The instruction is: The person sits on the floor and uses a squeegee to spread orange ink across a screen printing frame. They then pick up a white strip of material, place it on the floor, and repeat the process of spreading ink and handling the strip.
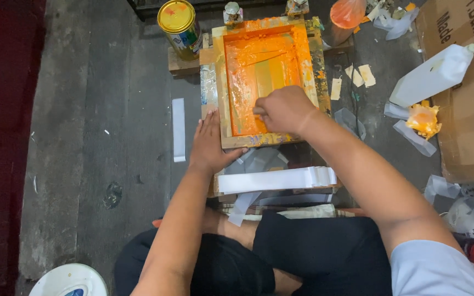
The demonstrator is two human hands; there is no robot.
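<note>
Sitting cross-legged on the floor [83, 137], the person has a wooden printing frame [264, 82] as the centre of everything; all places below are told from it.

Nearest the body, just below the frame's near edge, lies a stack of white paper strips [275, 178], within easy reach of either hand. The left hand [208, 143] lies flat with fingers spread on the frame's near left corner, likely pressing it down so it does not slide. The right hand [285, 109] is over the near part of the frame's inner screen, its grip closed tight around a small handle, probably a scraper, most of which the fist hides. Orange ink [259, 60] covers the screen inside the frame.

Left of the frame a single white strip [178, 129] lies on the floor. Right of it are scraps of tape [357, 75], a white plastic jug [433, 75] lying tilted against a cardboard box [467, 109], and an ink-stained rag [423, 120]. Beyond the frame's far left corner stands a tin with a yellow lid [179, 22]; beyond the far right corner sits an orange plastic bag [346, 13]. Nothing blocks the hands on the frame.
</note>
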